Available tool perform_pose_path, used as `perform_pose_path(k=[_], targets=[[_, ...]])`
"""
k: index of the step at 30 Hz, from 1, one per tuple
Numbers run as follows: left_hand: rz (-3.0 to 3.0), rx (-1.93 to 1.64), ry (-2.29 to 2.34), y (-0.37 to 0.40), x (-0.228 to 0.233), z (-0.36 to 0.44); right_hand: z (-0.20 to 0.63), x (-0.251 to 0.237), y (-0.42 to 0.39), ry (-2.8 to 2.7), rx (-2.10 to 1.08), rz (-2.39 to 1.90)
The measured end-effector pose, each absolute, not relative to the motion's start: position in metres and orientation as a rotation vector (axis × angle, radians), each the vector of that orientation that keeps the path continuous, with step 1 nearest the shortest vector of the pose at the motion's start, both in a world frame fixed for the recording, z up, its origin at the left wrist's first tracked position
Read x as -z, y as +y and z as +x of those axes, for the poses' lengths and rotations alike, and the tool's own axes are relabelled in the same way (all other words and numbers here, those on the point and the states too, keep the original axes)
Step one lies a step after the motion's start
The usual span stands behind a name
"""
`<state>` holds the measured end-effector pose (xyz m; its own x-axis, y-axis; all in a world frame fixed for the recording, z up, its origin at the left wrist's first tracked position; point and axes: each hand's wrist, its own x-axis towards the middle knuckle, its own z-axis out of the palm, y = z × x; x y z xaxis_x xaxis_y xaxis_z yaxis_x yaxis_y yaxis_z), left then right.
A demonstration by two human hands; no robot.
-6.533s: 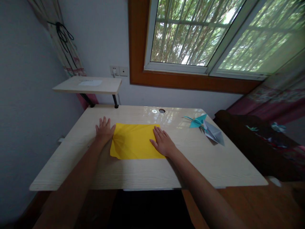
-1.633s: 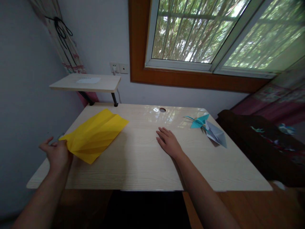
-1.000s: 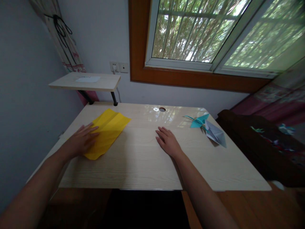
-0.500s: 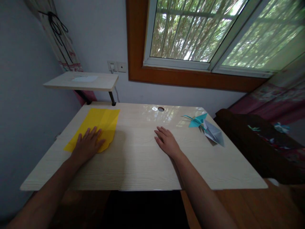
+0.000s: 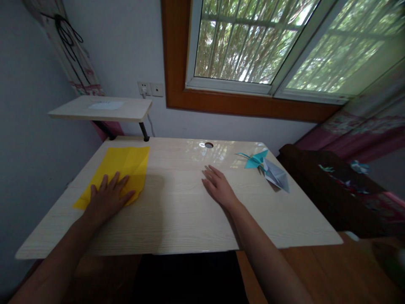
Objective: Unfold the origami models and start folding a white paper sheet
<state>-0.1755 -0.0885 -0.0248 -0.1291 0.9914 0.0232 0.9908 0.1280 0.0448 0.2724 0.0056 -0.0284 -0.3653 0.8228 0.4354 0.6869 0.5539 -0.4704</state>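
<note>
A yellow sheet of paper [image 5: 129, 162] with faint creases lies at the left of the pale wooden desk [image 5: 190, 211]. Spread flat across its lower part is my left hand [image 5: 109, 196], fingers apart. My right hand [image 5: 220, 188] rests near the middle of the desk, fingers stretched out and holding nothing. Farther right stands a teal origami crane [image 5: 257, 159], touching or almost touching a grey-white folded paper piece [image 5: 276, 175].
A small raised shelf [image 5: 126, 110] with a white paper [image 5: 106, 105] on it stands at the back left. A round cable hole [image 5: 209, 145] is near the desk's back edge. A dark brown cabinet [image 5: 310, 181] with small colourful items is beyond the right edge.
The whole view has shifted a little, so the desk appears slightly farther left. My left hand has slid slightly toward me and left on the yellow paper; my right hand stays in place.
</note>
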Motion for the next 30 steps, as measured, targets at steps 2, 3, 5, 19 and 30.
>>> perform_pose_path(k=[2, 3, 5, 19, 30], targets=[[2.094, -0.087, 2.339, -0.088, 0.02, -0.175, 0.285, 0.024, 0.011, -2.037, -0.248, -1.243], [2.121, -0.106, 2.331, -0.087, 0.017, -0.174, 0.295, 0.022, 0.014, -1.983, -0.202, -1.288], [2.195, -0.18, 2.322, -0.086, 0.008, -0.171, 0.319, 0.016, 0.022, -1.887, -0.065, -1.408], [2.599, -0.688, 1.628, -0.055, -0.03, -0.045, 0.439, -0.017, 0.082, -1.872, 0.542, -2.16], [2.54, -0.936, 1.264, -0.021, -0.008, 0.017, 0.447, -0.01, 0.1, -1.93, 0.56, -2.098]])
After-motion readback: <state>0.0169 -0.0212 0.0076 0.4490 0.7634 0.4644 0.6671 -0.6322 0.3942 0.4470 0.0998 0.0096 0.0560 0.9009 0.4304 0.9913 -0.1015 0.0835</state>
